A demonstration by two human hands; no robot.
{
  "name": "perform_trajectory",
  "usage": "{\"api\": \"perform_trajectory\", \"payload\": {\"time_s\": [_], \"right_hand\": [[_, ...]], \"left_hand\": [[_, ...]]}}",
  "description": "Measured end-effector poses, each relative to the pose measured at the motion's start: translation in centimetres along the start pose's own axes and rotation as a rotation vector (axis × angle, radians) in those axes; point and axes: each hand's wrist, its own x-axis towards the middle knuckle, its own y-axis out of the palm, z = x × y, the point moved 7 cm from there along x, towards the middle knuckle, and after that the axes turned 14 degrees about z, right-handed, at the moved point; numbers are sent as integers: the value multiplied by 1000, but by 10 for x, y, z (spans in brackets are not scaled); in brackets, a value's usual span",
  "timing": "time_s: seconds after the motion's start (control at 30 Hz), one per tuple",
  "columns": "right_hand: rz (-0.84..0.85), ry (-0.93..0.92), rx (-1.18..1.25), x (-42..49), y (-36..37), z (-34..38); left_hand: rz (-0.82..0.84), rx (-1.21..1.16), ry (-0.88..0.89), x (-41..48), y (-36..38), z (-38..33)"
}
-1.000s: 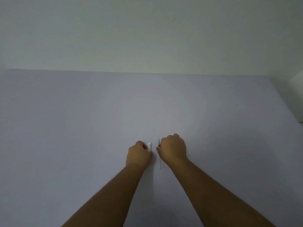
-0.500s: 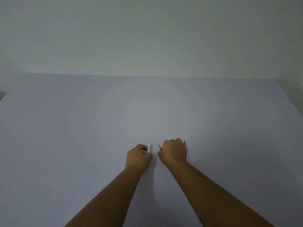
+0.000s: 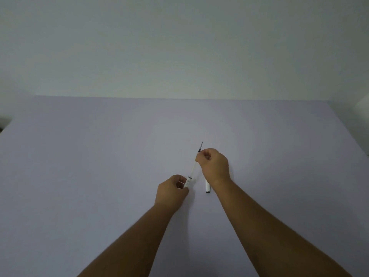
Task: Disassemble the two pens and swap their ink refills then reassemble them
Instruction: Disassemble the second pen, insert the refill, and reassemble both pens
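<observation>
My left hand (image 3: 173, 189) is closed around a white pen barrel (image 3: 187, 182), of which only the open end shows. A thin ink refill (image 3: 194, 166) with a dark tip runs from that open end up and to the right. My right hand (image 3: 214, 166) pinches the refill near its dark tip, above the table. A second white pen part (image 3: 207, 186) lies on the table just below my right wrist, partly hidden by it.
The work surface is a pale lilac table (image 3: 99, 166) that ends at a plain white wall (image 3: 179, 47). A dark object (image 3: 1, 126) peeks in at the far left edge.
My right hand has risen and moved away from the left, and the refill now spans the gap between them. A white pen part has come into view under the right wrist.
</observation>
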Motion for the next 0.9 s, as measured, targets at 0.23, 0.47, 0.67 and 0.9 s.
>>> {"api": "perform_trajectory", "payload": {"time_s": [0.23, 0.47, 0.67, 0.9], "right_hand": [[-60, -37, 52, -7, -18, -7], [158, -49, 4, -15, -11, -14], [38, 74, -39, -10, -48, -39], [212, 303, -709, -9, -26, -72]], "left_hand": [[3, -11, 79, -6, 7, -16], [-12, -36, 129, -6, 11, -34], [-14, -117, 142, -2, 14, -35], [9, -101, 117, 1, 19, -28]]}}
